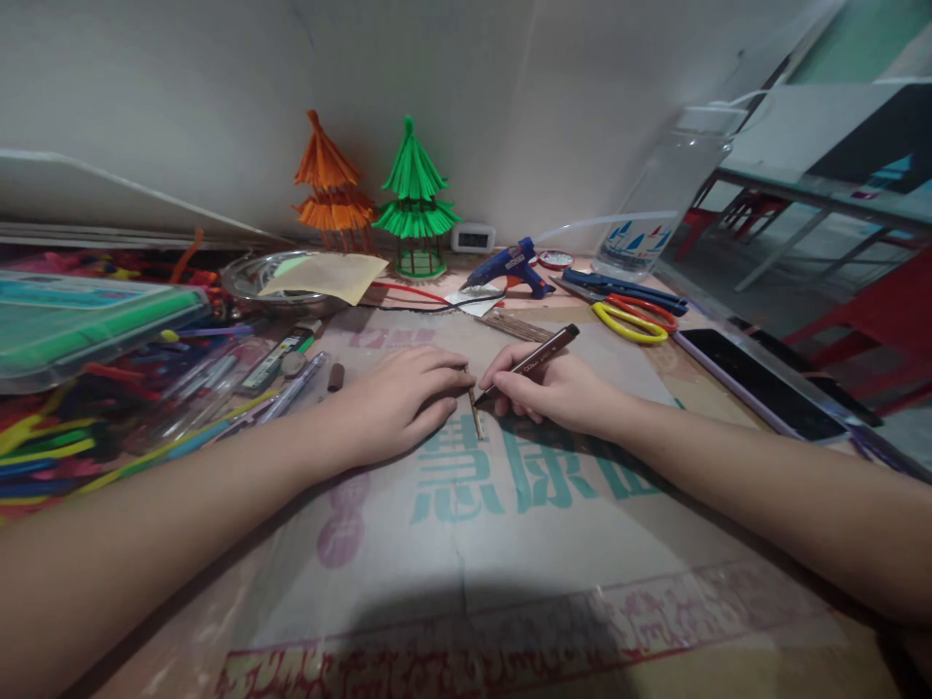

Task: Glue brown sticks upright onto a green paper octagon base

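Observation:
My right hand (543, 381) is closed around a dark brown marker pen (543, 353), its tip pointing down and left. That tip meets a thin brown stick (477, 417) lying on the plastic sheet (379, 573). My left hand (408, 400), palm down, pins the stick's far end under its fingertips. A small brown pen cap (336, 377) lies left of that hand. Beyond my right hand is a bundle of thin brown sticks (520, 327).
An orange paper pagoda (331, 184) and a green one (414, 189) stand by the wall. A blue glue gun (514, 264), yellow-handled scissors (632, 325), a phone (761, 383) and a clear bottle (645, 199) lie rightward. Leftward are a metal bowl (251, 291) and a plastic box (94, 335).

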Available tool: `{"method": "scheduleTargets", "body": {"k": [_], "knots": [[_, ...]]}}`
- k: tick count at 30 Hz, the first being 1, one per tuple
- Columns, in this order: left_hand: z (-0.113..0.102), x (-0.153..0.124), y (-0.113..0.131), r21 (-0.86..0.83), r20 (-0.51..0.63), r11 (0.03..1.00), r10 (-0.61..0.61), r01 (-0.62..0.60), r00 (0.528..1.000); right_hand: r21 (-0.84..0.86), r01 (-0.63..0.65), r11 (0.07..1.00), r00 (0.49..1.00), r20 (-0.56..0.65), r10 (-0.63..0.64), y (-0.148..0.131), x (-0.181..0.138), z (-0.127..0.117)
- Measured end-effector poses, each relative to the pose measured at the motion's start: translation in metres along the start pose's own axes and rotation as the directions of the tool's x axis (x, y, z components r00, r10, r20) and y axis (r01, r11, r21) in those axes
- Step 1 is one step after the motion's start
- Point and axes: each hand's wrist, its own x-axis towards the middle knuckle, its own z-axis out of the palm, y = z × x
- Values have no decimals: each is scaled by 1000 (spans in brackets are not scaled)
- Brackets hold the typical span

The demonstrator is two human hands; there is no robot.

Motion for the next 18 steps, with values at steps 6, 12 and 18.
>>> {"method": "scheduleTargets", "body": {"k": [6, 12, 18], "knots": [[0, 0, 0, -4, -5, 1000, -3, 3, 1000, -8, -15, 1000, 1000, -17, 15, 1, 0, 0], [0, 0, 0, -3, -6, 1000, -6, 6, 1000, 5, 38, 999, 998, 44, -39, 2, 0, -1], [0, 0, 0, -2, -10, 1000, -8, 8, 1000, 49, 23, 999, 990, 138, -29, 0, -2, -2]]}}
